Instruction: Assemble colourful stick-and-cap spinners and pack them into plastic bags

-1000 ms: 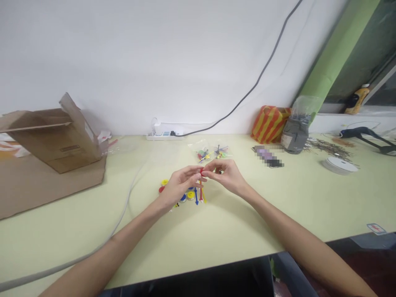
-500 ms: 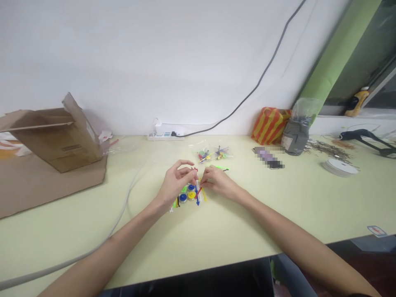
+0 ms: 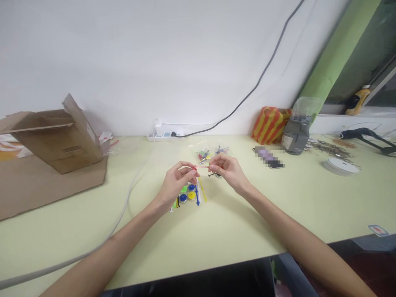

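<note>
The left hand [image 3: 178,183] and the right hand [image 3: 229,173] hover above the cream bench [image 3: 93,235], facing each other. Level in the air between them runs a thin red plastic stick [image 3: 202,166]. The fingers [image 3: 192,170] of the left hand pinch its left end, thumb and forefinger pressed together on it, and the fingers [image 3: 212,167] of the right hand pinch its right end the same way.

At six o'clock from the stick, under the left hand, lie round plastic discs [image 3: 187,193] in blue, yellow and green. Just beside them are a blue arrow-tipped stick [image 3: 197,197] and a yellow stick [image 3: 202,189]. A small dark piece [image 3: 215,175] sits just below the right hand. At twelve o'clock, clear plastic bags [image 3: 206,156] of coloured parts lie near the wall. A cardboard box [image 3: 58,142] stands well apart at ten o'clock, and a grey bag [image 3: 295,137] stands at two o'clock.
</note>
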The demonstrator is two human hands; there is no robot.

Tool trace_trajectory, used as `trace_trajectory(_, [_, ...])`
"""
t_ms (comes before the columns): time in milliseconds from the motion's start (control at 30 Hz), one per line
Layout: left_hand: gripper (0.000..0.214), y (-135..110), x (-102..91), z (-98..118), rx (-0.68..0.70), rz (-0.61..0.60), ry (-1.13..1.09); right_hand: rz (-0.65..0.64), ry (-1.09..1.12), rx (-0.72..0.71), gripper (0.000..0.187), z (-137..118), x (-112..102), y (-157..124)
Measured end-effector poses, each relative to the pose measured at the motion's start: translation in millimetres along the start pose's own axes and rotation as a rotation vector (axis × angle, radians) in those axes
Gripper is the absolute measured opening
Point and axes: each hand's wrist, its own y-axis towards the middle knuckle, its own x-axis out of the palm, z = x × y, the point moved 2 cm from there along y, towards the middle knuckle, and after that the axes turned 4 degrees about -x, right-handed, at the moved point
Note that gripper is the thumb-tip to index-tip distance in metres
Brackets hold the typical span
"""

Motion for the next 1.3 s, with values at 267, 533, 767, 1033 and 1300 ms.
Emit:
trace_trajectory(267, [0.033,-1,4.6,-1,0.003,-0.058,0.014,0.224,0.202,0.132,0.037,6,25,-6])
trace_trajectory(533, [0.032,-2,5.1,-5,-0.015,-0.046,-0.029,0.247,0.056,-0.020,0.022,5,36,-11])
trace_trajectory(767, [0.026,-2,5.9,-1,0.000,-0.039,-0.090,0.304,-0.025,-0.094,0.014,-6,40,-16])
trace_trajectory(1033, [0.024,-6,6.6,-1,-0.008,-0.035,-0.131,0.268,-0.241,-0.313,0.010,-11,42,-24])
trace_trajectory(1300, [0.027,-7,4.0,4,-0.007,0.019,-0.095,0.211,-0.204,-0.344,0.012,-14,44,-28])
